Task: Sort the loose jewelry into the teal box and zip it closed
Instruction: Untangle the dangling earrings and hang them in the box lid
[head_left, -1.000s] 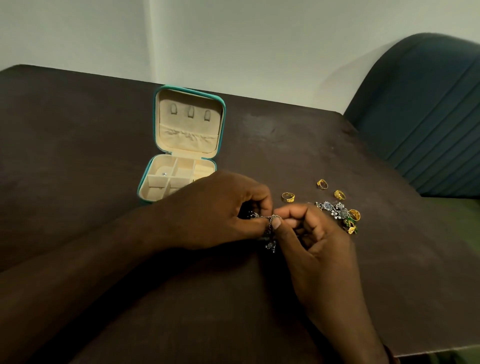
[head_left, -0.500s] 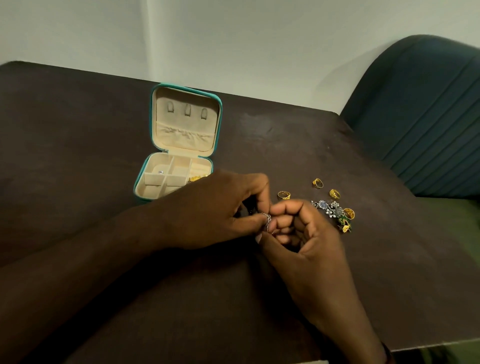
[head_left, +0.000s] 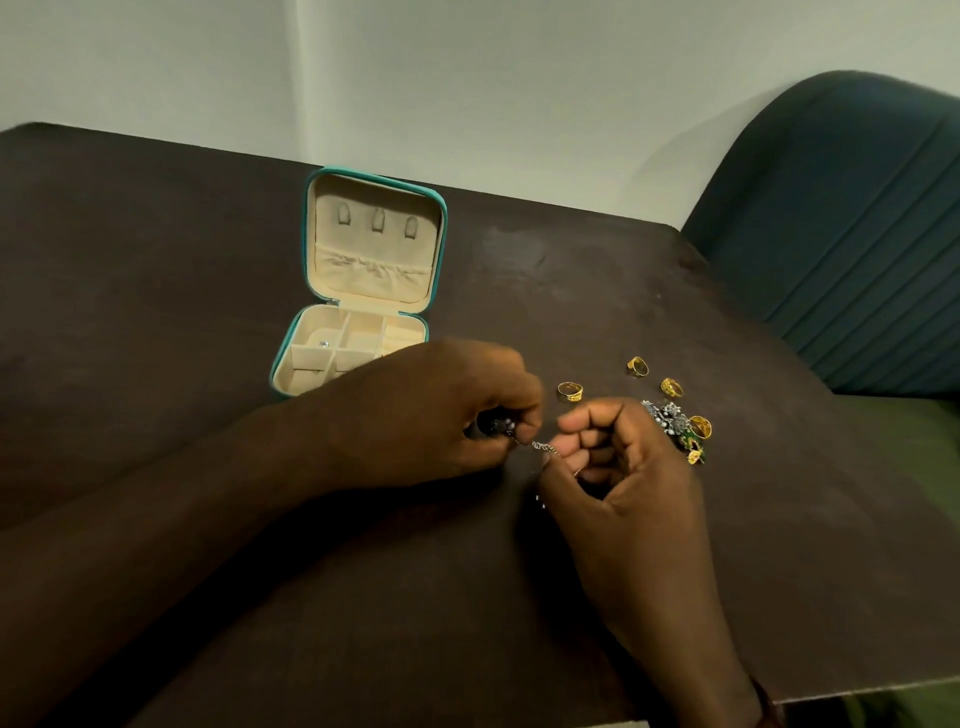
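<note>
Frame centre: left hand (head_left: 441, 415) and right hand (head_left: 618, 457) each pinch the silver chain (head_left: 540, 446) (taut between them); teal box (head_left: 358, 312) lies upper left, nearer left hand.

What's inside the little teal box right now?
One tiny sparkly stud sits in the back-left compartment of the teal box; nothing else shows clearly. The left hand covers the tray's near right corner, so anything there is hidden.

The teal box (head_left: 374, 280) is lying open; gold rings (head_left: 570, 391) are sitting right of it; my left grip (head_left: 431, 410) and right grip (head_left: 623, 467) are pinching a silver chain (head_left: 537, 446).
</note>
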